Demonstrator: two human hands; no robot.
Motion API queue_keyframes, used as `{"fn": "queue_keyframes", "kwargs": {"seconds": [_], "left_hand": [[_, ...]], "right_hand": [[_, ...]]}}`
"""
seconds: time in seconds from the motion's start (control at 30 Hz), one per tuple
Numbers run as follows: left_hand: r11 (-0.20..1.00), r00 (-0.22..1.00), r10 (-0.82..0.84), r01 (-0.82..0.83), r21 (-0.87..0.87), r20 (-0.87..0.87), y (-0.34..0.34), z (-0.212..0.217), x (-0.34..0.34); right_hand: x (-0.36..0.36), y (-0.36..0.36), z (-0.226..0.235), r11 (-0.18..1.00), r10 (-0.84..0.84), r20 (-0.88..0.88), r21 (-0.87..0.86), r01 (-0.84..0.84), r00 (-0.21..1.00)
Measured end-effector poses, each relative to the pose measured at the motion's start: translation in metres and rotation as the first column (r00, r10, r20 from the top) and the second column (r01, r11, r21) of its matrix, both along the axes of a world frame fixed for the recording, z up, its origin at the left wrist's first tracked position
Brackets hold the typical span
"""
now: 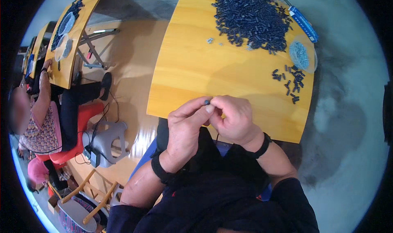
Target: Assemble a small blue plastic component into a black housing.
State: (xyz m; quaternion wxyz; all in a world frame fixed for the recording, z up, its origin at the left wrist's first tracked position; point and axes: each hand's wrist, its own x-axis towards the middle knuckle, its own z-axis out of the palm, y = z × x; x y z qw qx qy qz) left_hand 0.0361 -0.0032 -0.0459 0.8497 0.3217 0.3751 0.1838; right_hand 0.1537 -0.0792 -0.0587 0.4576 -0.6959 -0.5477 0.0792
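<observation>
Over the near edge of the yellow table, my hands meet with their fingertips together. My left hand (184, 130) pinches a small black cylindrical piece (207, 103) between thumb and forefinger. Right beside it, my right hand (234, 117) is closed, its curled fingers against the same spot; what they hold is hidden. A large heap of similar black pieces (249, 18) lies at the table's far side. To the right, a smaller scatter of black pieces (298, 81) lies near a clear plastic bowl (312, 60) of small silvery metal parts (299, 55).
A blue and white long box (303, 24) lies at the table's far right edge. A few silvery bits (209, 40) sit beside the heap. At left, another person (41, 114) sits at a separate table (63, 71), near a grey stool (107, 141) and a wooden chair (88, 196).
</observation>
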Motion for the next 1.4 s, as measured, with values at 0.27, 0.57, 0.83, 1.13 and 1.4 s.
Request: {"fn": "queue_keyframes", "kwargs": {"seconds": [0.27, 0.57, 0.83, 1.13, 1.4], "left_hand": [[0.995, 0.999, 0.003, 0.000, 0.097, -0.037, 0.001, -0.002, -0.001], [0.894, 0.943, -0.207, 0.291, 0.341, -0.261, 0.013, -0.015, -0.005], [0.924, 0.926, -0.340, 0.361, 0.126, -0.163, 0.019, -0.009, -0.005], [0.818, 0.813, -0.569, 0.575, 0.018, -0.123, 0.033, -0.001, -0.008], [0.818, 0.815, -0.573, 0.575, 0.000, -0.083, 0.030, -0.003, -0.010]], "right_hand": [[0.001, 0.000, 0.000, 0.999, 0.026, -0.042, 0.022, -0.025, 0.999], [0.024, -0.008, 0.000, 0.960, 0.238, 0.089, -0.172, -0.220, 0.967], [0.035, -0.009, 0.011, 0.923, 0.347, -0.161, -0.113, -0.367, 0.924], [0.044, -0.012, 0.021, 0.838, 0.442, -0.423, -0.121, -0.532, 0.791], [0.096, -0.005, 0.006, 0.889, 0.142, -0.385, -0.356, -0.289, 0.912]]}}
